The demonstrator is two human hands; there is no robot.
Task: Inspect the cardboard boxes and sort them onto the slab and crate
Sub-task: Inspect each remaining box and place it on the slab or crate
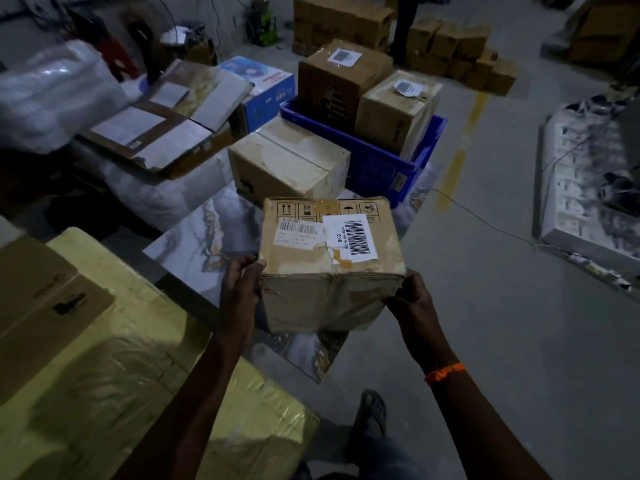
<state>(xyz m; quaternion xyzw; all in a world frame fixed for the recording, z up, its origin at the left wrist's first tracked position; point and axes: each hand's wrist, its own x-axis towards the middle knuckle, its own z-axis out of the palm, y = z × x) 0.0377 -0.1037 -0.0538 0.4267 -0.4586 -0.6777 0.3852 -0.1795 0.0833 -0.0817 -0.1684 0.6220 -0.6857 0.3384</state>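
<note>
Cardboard box [329,258] gripped by left hand [240,289], right hand [412,301], over marbled slab [194,244], concrete floor [485,323].

Yellow wrapped bundle [138,358] near left. White plastic bundle [52,95] far left. Floor [519,341] grey; yellow line [460,168] right of centre, white cable [498,225] beside it. Sandal [374,410] near.

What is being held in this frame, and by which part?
A worn brown cardboard box with barcode labels: left hand grips its near left edge, right hand its near right corner.
</note>
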